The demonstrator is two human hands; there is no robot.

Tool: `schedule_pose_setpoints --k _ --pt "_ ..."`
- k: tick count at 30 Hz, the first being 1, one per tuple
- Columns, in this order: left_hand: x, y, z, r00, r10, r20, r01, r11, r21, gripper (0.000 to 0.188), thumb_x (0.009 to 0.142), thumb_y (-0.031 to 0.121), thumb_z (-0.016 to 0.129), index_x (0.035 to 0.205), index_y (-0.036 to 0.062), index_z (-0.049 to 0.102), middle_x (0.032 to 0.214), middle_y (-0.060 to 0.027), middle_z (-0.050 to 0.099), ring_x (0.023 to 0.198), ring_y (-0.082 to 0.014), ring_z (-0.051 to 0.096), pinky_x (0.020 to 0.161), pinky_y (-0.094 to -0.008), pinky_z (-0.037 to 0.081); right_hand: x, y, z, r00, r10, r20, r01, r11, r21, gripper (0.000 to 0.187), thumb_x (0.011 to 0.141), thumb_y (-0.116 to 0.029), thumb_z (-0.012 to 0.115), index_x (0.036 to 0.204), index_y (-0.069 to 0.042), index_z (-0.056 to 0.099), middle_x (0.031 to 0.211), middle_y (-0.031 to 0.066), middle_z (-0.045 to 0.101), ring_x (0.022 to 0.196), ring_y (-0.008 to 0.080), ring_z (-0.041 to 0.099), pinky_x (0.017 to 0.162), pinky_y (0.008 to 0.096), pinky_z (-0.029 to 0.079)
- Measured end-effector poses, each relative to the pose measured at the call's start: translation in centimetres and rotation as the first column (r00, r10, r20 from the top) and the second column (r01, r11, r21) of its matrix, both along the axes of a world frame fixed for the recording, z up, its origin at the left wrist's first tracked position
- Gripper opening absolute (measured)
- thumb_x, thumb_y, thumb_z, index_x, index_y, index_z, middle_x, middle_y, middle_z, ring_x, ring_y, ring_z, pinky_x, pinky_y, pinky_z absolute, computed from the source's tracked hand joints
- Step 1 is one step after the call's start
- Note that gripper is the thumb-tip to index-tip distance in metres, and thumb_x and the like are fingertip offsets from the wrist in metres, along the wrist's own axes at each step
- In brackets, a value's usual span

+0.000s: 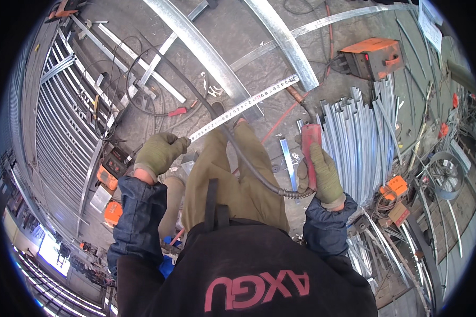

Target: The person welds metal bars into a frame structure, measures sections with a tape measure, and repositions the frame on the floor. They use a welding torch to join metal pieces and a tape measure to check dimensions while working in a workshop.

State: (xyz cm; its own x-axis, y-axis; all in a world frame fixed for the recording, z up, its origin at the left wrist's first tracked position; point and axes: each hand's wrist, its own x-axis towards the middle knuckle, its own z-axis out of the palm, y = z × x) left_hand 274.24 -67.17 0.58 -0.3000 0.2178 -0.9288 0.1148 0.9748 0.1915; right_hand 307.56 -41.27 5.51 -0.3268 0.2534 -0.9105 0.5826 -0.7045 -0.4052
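Note:
A white tape measure blade [238, 110] runs from my left hand up and right to the end of a galvanised steel channel [288, 45]. My left hand [161, 152], in an olive work glove, is closed on the blade's near end; a tape case is not visible. At the right, my gloved right hand [325, 174] grips the red handle of what looks like a welding gun [312, 145]. From its lower end, a black cable [248, 166] with a spring sleeve loops across my legs and under the tape toward the upper left. Another steel channel [195, 45] lies left of the first.
Stacked metal tubes [354, 142] lie right of my right hand. An orange machine [373, 57] stands at the upper right. Long metal bars [63, 142] fill the left side. A short metal strip [289, 164] lies by my knee, a hammer [295, 95] by the tape's far end.

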Motion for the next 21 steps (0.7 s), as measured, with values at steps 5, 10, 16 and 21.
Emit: schedule_pose_setpoints --k 5,10,16,21 --pt "0.1 -0.4 -0.4 1.000 -0.002 -0.007 0.002 1.000 0.008 0.050 0.100 0.051 0.070 0.101 0.0028 0.085 0.092 -0.0211 0.079 0.090 -0.0331 0.076 0.087 -0.0445 0.056 -0.2 0.4 0.3 0.999 -0.015 -0.039 0.015 1.000 0.011 0.063 0.111 -0.060 0.058 0.145 -0.007 0.063 0.075 0.0023 0.066 0.053 0.0129 0.061 0.049 0.0277 0.048" --pt "0.0 0.2 0.3 0.999 -0.028 -0.017 0.028 1.000 -0.001 0.051 0.100 0.051 0.069 0.101 0.0020 0.084 0.091 -0.0218 0.079 0.089 -0.0341 0.076 0.087 -0.0442 0.056 0.7 0.1 -0.8 1.000 -0.017 0.000 0.017 0.999 0.042 0.064 0.111 -0.060 0.057 0.144 -0.006 0.062 0.075 0.0021 0.065 0.052 0.0128 0.060 0.049 0.0278 0.048" --pt "-0.1 0.4 0.2 0.999 -0.029 -0.018 0.029 1.000 -0.002 0.051 0.101 0.050 0.070 0.101 0.0011 0.084 0.088 -0.0182 0.078 0.084 -0.0295 0.074 0.084 -0.0423 0.055 -0.3 -0.5 -0.3 0.999 -0.030 -0.011 0.031 0.999 0.045 0.067 0.113 -0.059 0.053 0.155 -0.006 0.057 0.073 0.0002 0.062 0.052 0.0102 0.057 0.049 0.0254 0.047" --pt "-0.1 0.4 0.4 0.999 -0.026 -0.024 0.026 0.999 0.019 0.051 0.102 0.048 0.072 0.101 -0.0013 0.084 0.082 -0.0111 0.077 0.076 -0.0198 0.069 0.076 -0.0382 0.054 -0.6 -0.8 0.1 1.000 -0.002 0.014 0.002 1.000 0.020 0.067 0.113 -0.060 0.053 0.151 -0.005 0.059 0.073 0.0010 0.062 0.052 0.0114 0.058 0.049 0.0263 0.047"
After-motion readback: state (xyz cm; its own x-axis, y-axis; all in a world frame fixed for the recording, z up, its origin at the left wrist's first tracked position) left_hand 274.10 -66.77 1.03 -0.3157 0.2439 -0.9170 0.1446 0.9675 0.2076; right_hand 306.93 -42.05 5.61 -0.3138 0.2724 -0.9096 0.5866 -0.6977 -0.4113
